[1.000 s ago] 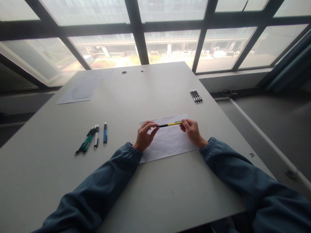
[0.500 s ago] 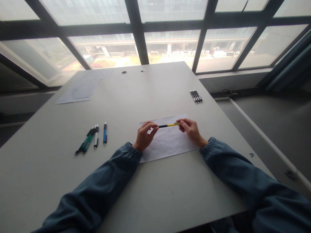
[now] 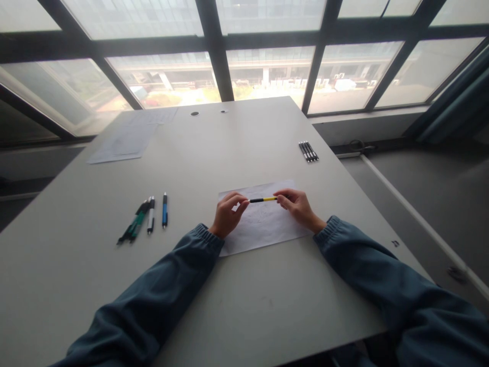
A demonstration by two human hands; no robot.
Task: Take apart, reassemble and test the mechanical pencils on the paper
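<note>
A yellow pen with a black grip [image 3: 263,200] is held level between my two hands, above a sheet of white paper [image 3: 263,234] with faint marks on it. My left hand [image 3: 229,211] pinches the tip end beside the black grip. Thumb and fingers of my right hand [image 3: 298,205] close round the yellow clip end and hide part of it. To the left of my left hand lie a blue pen [image 3: 165,210], a white pen with black ends [image 3: 151,215], and a small pile of green and black pens [image 3: 137,224].
The white table [image 3: 244,148] reaches to the windows. A row of several black-and-silver pens [image 3: 308,152] lies near its right edge. Loose papers [image 3: 122,140] are at the far left. Two round holes, one a cable hole [image 3: 194,114], sit near the back edge.
My right hand has slid a little left along the pen, covering more of its yellow end. My left hand stays in the same place, pinching the tip end.
</note>
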